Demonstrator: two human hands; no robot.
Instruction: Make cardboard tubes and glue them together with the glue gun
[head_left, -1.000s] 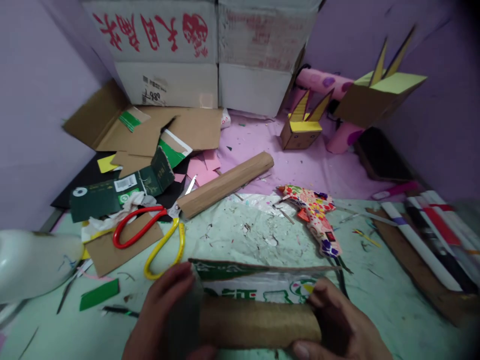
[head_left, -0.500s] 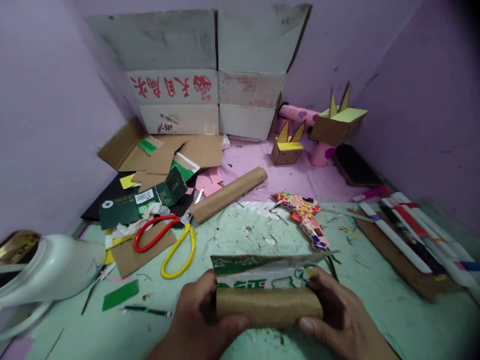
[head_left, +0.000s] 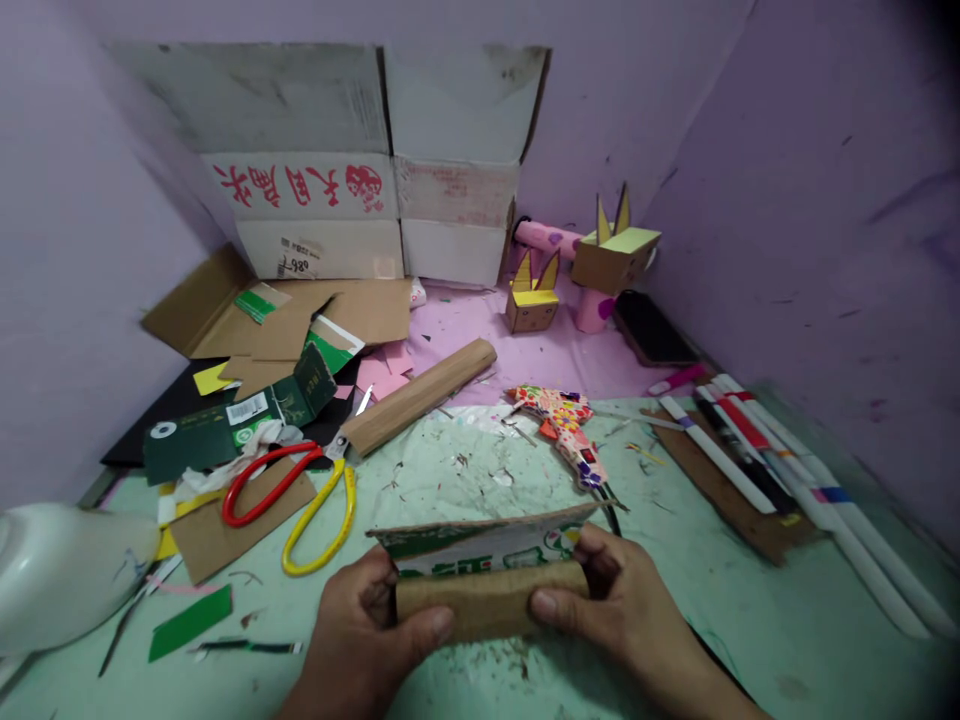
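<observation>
Fingers [head_left: 433, 626] of left hand [head_left: 364, 625] and right hand [head_left: 626, 600] grip one curled cardboard sheet [head_left: 491, 605] by its ends, over the counter [head_left: 675, 530], nearer than one glue gun [head_left: 559, 412], one pair of scissors [head_left: 337, 448], two eared boxes [head_left: 532, 314]. Counter's green in front, pink behind, purple walls [head_left: 810, 200] around. Sheet's underside hidden; white container [head_left: 67, 570] cut off at left.

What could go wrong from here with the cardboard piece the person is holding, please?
The curled cardboard might spring open or crease: its far flap stands up, and the left hand and right hand grip it near its ends.

The right hand could snag the cord just beyond it and drag the glue gun; whether that is hot cannot be seen.

The left hand might bump the scissors lying nearby.
</observation>
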